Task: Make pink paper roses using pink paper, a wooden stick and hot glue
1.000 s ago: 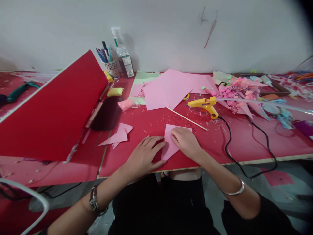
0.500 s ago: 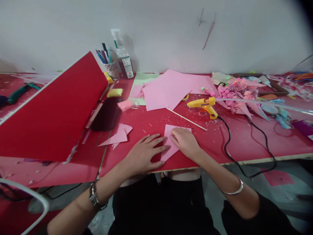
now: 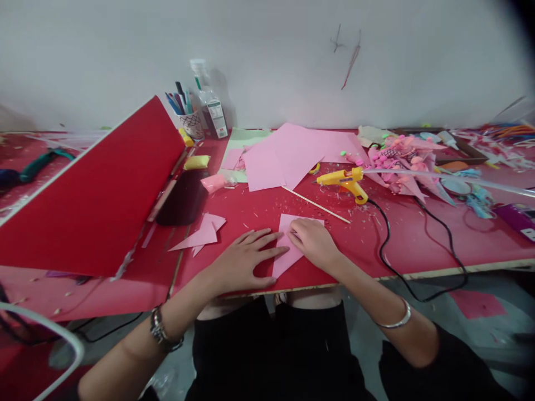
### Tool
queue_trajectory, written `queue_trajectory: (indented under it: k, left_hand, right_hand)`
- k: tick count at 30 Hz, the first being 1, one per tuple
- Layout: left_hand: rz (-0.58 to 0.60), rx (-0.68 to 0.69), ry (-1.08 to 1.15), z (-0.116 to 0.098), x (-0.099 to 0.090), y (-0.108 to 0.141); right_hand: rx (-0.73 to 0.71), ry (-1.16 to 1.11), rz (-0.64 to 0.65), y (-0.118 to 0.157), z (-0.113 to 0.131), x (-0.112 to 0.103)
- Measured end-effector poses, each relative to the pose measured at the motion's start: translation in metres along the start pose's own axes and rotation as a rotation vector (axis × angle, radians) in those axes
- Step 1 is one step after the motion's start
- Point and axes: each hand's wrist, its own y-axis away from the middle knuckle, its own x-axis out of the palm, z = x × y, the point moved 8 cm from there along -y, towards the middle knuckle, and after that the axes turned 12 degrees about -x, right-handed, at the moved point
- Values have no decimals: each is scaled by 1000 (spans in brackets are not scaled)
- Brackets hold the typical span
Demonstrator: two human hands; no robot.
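A small pink sheet of paper lies near the table's front edge, under both hands. My left hand is spread flat, its fingertips resting on the paper's left side and its thumb near the lower corner. My right hand is closed, with curled fingers pressed down on the paper's upper middle. Whatever may be inside those fingers is hidden. To the left of my hands are several folded or cut pink paper pieces. A thin wooden stick lies just beyond the paper.
A yellow glue gun with a black cord is at the right, beside a pile of pink paper cones. Larger pink sheets lie behind. A red board leans at left, near a pen cup and a bottle.
The camera view has shifted slightly. Both hands stay on the pink paper in nearly the same pose; the left fingertips sit slightly further left on it.
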Motion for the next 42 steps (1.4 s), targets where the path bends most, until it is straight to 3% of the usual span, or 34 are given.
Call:
queue_trajectory:
  k: [4, 7, 12, 18, 23, 35, 42]
  left_hand:
    - [10, 7, -4, 1, 1, 0]
    - [5, 11, -4, 2, 2, 0]
    - [11, 19, -3, 4, 4, -1]
    - [29, 13, -3, 3, 4, 0]
    - [44, 3, 8, 2, 3, -1]
    - [39, 4, 0, 2, 4, -1]
    - [4, 8, -12, -1, 1, 0]
  right_hand:
    - [-4, 19, -103, 9, 6, -17]
    - [-112, 24, -138, 21, 21, -27]
    - [-393, -22, -26, 44, 55, -23]
    - [-425, -87, 43, 52, 62, -12]
    - [-388, -107, 33, 53, 46, -17]
    - [-154, 14, -7, 75, -37, -31]
    - [-98, 148, -50, 81, -43, -34]
